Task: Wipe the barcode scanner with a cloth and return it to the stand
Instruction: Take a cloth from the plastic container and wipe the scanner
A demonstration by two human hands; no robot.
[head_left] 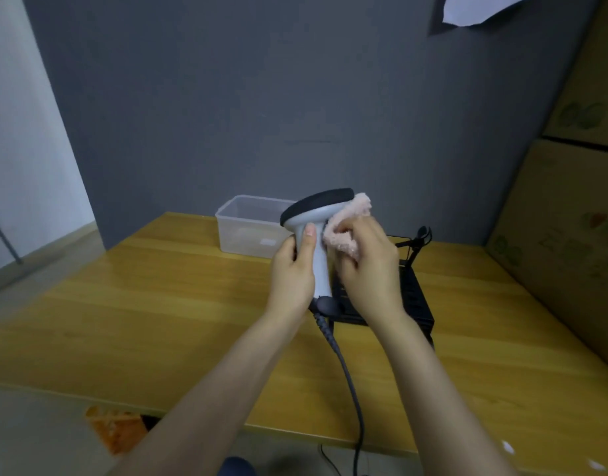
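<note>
Your left hand (294, 269) holds the barcode scanner (314, 231) upright above the desk (158, 304), its grip clenched round the pale grey handle with the thumb lying flat up the near face of the handle, just under the head. The scanner's black-rimmed head points away from you and tilts up toward the grey wall (227, 97). Your right hand (368, 269) is closed on the pink cloth (347, 225), pressing the fluffy fabric against the right side of the scanner where handle meets head; a fold of cloth sticks out past the far edge of the head. Both hands touch the scanner, one on each side of the handle.

From the base of the scanner's handle a dark cable (347, 372) runs down toward you, crosses the near edge of the desk and drops out of sight.

The black stand (416, 297) sits on the desk directly behind and to the right of the scanner, mostly hidden by your right hand and wrist; its thin black arm rises beyond the hand, apart from the scanner. A clear plastic box (247, 225) rests on the desk behind and to the left of the scanner, against the wall. Stacked cardboard boxes (570, 201) stand well to the right of the scanner, beyond the stand.
</note>
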